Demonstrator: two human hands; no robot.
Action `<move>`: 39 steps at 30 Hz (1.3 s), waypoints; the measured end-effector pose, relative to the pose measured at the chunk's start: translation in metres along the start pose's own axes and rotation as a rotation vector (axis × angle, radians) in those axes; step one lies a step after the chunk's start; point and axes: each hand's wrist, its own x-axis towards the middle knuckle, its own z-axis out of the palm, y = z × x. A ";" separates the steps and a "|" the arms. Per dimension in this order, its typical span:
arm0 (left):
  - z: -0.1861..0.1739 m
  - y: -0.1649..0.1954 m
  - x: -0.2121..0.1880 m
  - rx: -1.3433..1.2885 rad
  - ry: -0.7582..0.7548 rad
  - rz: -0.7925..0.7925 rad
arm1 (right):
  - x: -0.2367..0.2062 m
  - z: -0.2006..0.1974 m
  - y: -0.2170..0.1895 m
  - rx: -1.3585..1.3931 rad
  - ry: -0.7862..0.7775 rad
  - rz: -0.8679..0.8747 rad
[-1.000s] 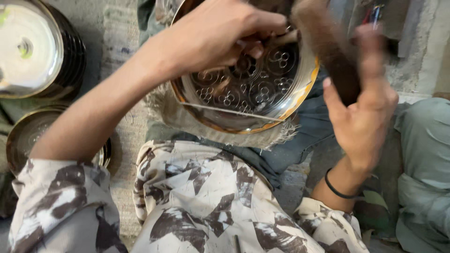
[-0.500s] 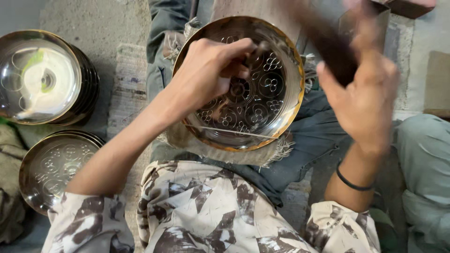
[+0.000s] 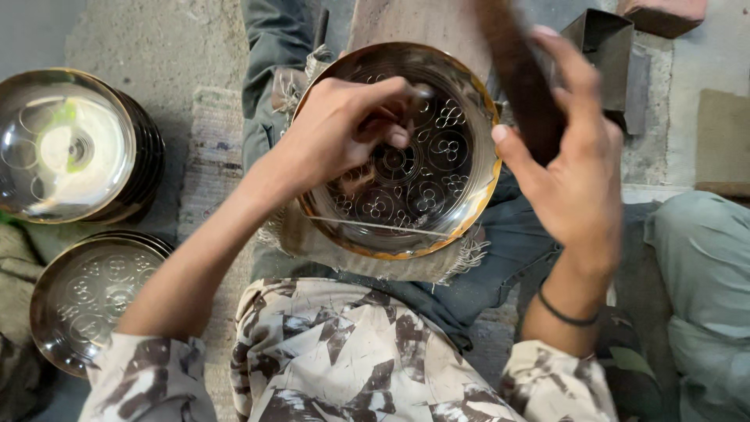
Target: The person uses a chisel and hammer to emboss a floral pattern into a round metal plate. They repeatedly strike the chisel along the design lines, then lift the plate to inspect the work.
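Seen from the head camera, a round engraved metal plate (image 3: 437, 164) with a brass-coloured rim rests tilted on a frayed cloth (image 3: 312, 242) over the person's lap, right below the camera. The left hand (image 3: 344, 129) lies inside the plate's bowl, its fingers curled tight around a small punch-like tool (image 3: 418, 92) whose tip meets the patterned surface near the upper middle. The right hand (image 3: 574, 168) is raised just beside the plate's right rim, above it rather than on it, closed around a dark wooden mallet (image 3: 519, 78) that blurs towards the top. A dark band (image 3: 566, 316) circles that wrist. On the floor to the left, well apart, stands a stack of shiny plates (image 3: 78, 144), and nearer the camera another engraved plate (image 3: 90, 293). A dark metal box (image 3: 605, 43) sits beyond the mallet.
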 end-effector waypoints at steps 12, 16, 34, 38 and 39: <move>-0.005 -0.006 0.032 0.097 -0.381 0.104 | -0.056 0.033 0.023 0.105 0.462 0.161; -0.005 -0.004 0.036 0.141 -0.427 0.105 | -0.074 0.046 0.022 0.262 0.445 0.240; -0.007 0.007 0.006 0.114 -0.142 0.033 | -0.045 0.016 0.019 0.014 0.117 0.083; -0.002 0.009 -0.004 0.089 -0.009 -0.002 | -0.022 0.008 0.012 -0.291 -0.002 0.006; 0.001 0.010 -0.006 0.085 0.029 -0.022 | -0.015 0.008 0.009 -0.153 0.069 0.063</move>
